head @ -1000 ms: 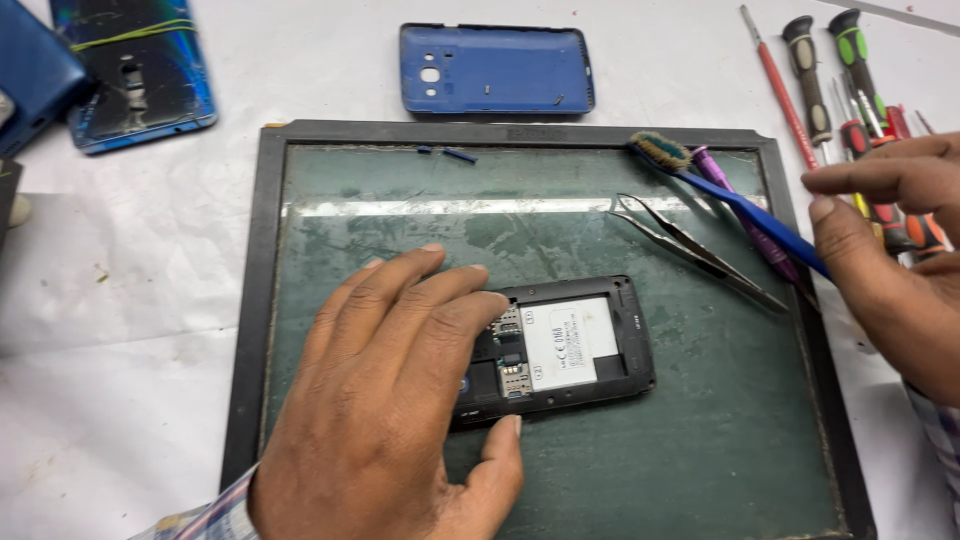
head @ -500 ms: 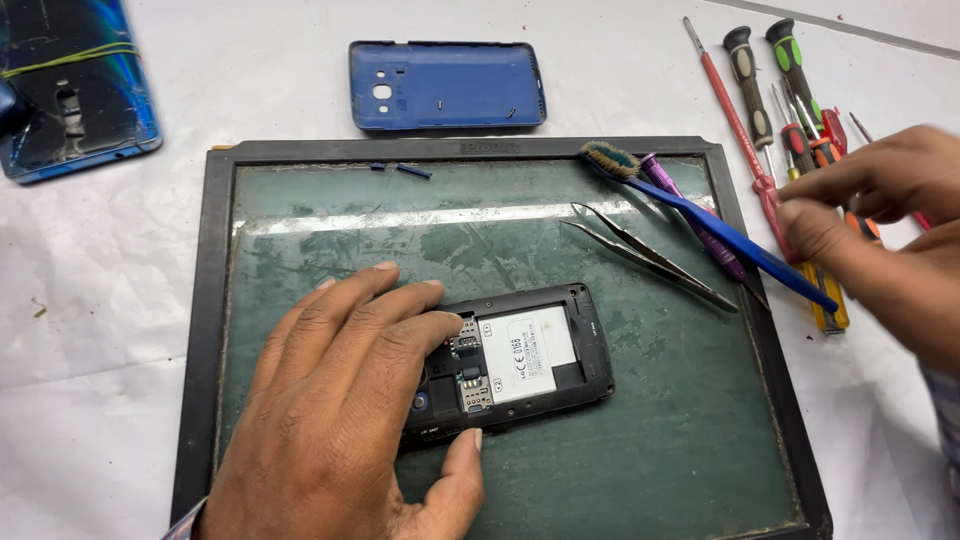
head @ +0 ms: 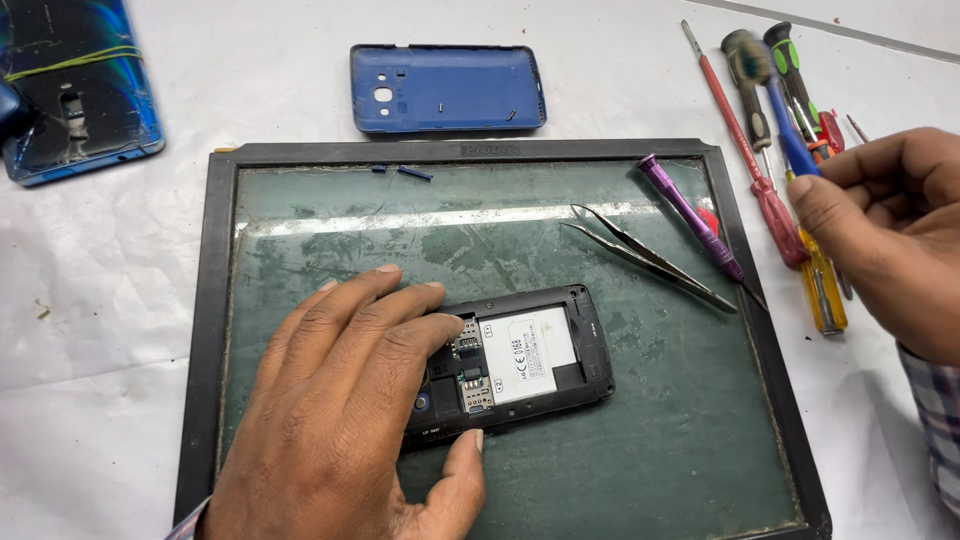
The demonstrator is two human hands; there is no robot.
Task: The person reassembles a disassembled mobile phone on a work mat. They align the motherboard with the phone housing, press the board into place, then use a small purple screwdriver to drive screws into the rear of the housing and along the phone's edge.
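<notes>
While both hands show in the head view, notes run thus:
Left hand (head: 345, 420): flat, palm down, fingers (head: 385, 300) spread and released over the left end of the opened phone (head: 520, 365); thumb presses the phone's near edge. Nothing gripped.
Opened phone: black, back off, pale battery label showing just right of the left fingers; lies on the dark-framed work mat (head: 300, 200).
Right hand (head: 890, 235): raised at the mat's right edge, fingers clenched round the blue brush (head: 775, 95); bristle head points away, blurred.
Tweezers (head: 650, 255): on the mat, betw. the two hands, apart from both.
Purple tool (head: 690, 215): just left of the right fingers, across the mat frame.
Screwdrivers (head: 770, 190): red, yellow, green handles, under and beyond the right fingers on the desk (head: 120, 330).
Blue back cover (head: 447, 88): beyond the mat, well apart from the left fingers.
Second phone (head: 70, 90): far left corner, glossy blue back.
</notes>
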